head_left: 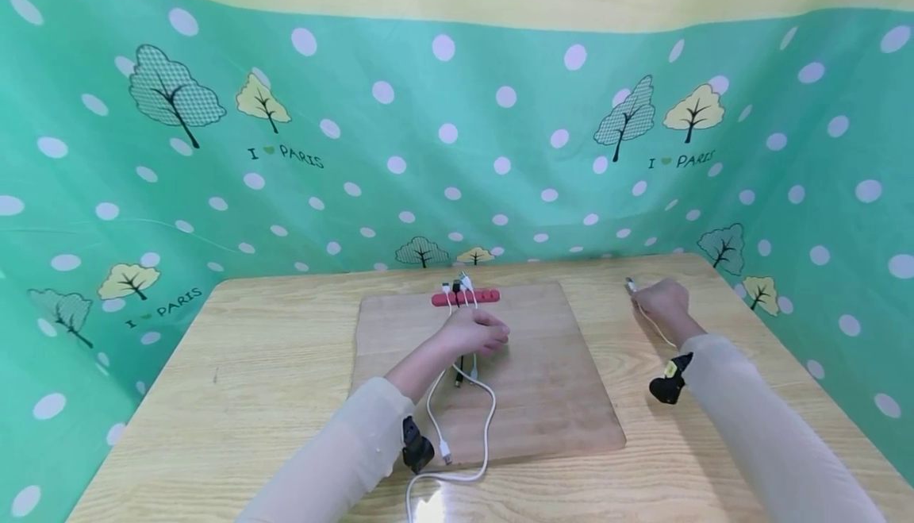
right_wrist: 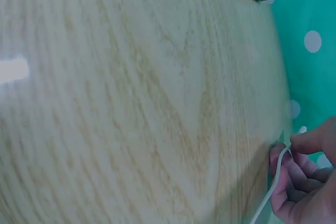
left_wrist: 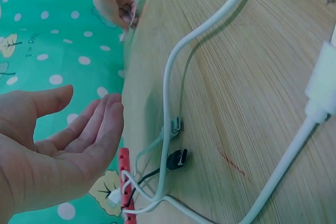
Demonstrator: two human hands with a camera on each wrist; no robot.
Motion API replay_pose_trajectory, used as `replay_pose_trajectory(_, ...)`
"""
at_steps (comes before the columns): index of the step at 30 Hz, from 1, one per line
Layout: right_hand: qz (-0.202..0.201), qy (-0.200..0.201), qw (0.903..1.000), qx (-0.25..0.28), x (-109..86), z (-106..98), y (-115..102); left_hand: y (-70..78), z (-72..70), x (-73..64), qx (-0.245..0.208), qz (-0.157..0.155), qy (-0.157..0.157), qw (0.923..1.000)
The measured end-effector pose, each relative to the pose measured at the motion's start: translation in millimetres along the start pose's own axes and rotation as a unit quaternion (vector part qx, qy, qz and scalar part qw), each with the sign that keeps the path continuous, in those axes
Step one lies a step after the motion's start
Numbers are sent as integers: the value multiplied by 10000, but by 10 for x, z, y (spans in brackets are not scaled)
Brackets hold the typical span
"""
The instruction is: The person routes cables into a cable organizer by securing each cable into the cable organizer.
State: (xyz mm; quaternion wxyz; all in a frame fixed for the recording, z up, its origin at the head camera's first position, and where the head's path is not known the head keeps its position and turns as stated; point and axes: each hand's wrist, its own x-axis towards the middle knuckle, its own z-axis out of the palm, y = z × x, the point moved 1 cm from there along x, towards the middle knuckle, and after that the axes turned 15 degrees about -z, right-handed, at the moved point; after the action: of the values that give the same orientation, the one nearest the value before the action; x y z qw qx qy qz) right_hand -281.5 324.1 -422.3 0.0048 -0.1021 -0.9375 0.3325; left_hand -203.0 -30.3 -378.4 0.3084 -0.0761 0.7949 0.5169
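A red cable holder (head_left: 489, 296) lies near the back edge of a wooden board (head_left: 543, 388), with white cables and a black cable seated in it. Over the cables in front of the holder is my left hand (head_left: 474, 332), its fingers loosely extended and holding nothing in the left wrist view. Below that hand, a black connector (left_wrist: 177, 159) and a pale connector (left_wrist: 172, 127) rest on the board. At the table's right side my right hand (head_left: 664, 305) pinches a thin white cable (right_wrist: 275, 179) close to its plug (head_left: 630, 285), between thumb and fingers.
A longer white cable (head_left: 489, 420) loops across the board and over its front edge. One white USB plug (head_left: 445, 451) lies by the board's front. The wooden table (head_left: 271, 372) is bordered by a green dotted curtain (head_left: 385, 134) behind and at both sides.
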Motion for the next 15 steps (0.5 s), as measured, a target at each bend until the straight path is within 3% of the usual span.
replay_pose_trajectory(4, -221, -188, 9996, -54, 15, -35, -35, -8, -11, 5, 28, 0, 9, 10000)
replay_pose_trajectory(9, -223, -476, 9982, 304, -5, -55, -83, -14, -33, -10, 10, 13, 14, 10000)
replay_pose_trajectory(15, -86, -645, 9916, 1120, -53, -34, -158, -61, -93, -32, -71, 7, 39, 10000)
